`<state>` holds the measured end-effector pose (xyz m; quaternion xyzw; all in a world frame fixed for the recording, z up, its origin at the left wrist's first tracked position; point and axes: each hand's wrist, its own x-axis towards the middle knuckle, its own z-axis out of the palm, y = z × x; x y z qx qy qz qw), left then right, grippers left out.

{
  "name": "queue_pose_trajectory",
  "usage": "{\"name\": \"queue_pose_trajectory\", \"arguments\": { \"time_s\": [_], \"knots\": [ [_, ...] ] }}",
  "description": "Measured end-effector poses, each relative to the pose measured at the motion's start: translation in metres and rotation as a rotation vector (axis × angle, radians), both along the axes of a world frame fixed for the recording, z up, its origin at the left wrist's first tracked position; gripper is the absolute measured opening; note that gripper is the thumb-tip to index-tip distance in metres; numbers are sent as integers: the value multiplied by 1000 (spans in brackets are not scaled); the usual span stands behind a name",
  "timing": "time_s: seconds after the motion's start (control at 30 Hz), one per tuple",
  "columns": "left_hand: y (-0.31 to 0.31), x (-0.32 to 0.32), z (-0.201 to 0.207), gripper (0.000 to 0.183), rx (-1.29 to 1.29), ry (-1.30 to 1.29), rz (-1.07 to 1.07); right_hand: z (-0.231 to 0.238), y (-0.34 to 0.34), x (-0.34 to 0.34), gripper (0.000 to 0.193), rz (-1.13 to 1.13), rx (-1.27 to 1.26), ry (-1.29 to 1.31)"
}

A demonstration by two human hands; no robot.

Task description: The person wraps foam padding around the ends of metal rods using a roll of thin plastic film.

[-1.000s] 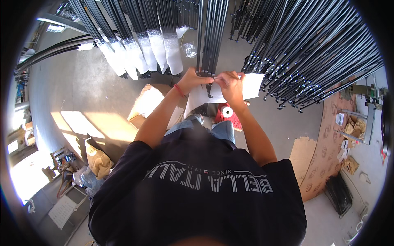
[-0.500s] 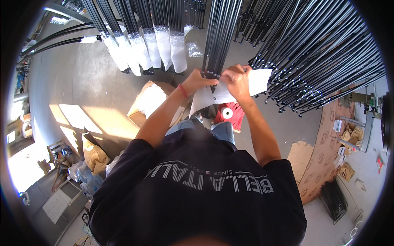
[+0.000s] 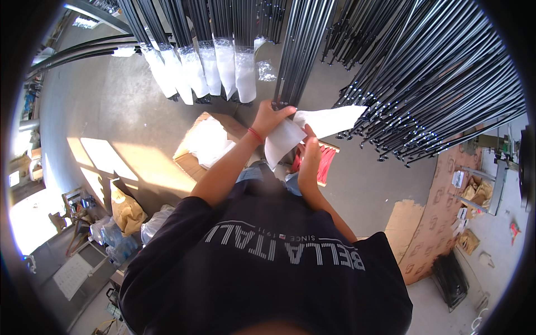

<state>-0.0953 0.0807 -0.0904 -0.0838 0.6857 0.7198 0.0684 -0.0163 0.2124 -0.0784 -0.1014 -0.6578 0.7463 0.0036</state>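
A bundle of thin black rods comes down from the top middle. My left hand is wrapped round its lower end, with the thumb across the front. A white sheet lies at the rod ends, one part stretching right and another folded down below my left hand. My right hand is below the sheet, edge-on, its fingers stretched upward beside the fold. Part of its palm side is hidden. Whether it touches the sheet is hard to tell.
Several rod bundles with white-wrapped ends stand at upper left. Many loose black rods fan out at right. Near my legs are an open cardboard box holding white sheets and a red stringy bundle. A brown bag sits at left.
My right hand has moved down from the rod ends to below the sheet, its fingers straightening. The sheet has folded over near the rods. My left hand stays at the bundle.
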Motion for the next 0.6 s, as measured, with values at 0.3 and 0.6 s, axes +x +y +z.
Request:
{"name": "queue_pose_trajectory", "arguments": {
  "time_s": [0.3, 0.6],
  "knots": [
    [-11, -5, -17, 37, 157, 4, -117, 1, -3, -24, 21, -13, 399, 2],
    [-12, -9, -13, 41, 150, -22, -410, -21, 4, -47, 10, -113, 471, 112]
  ]
}}
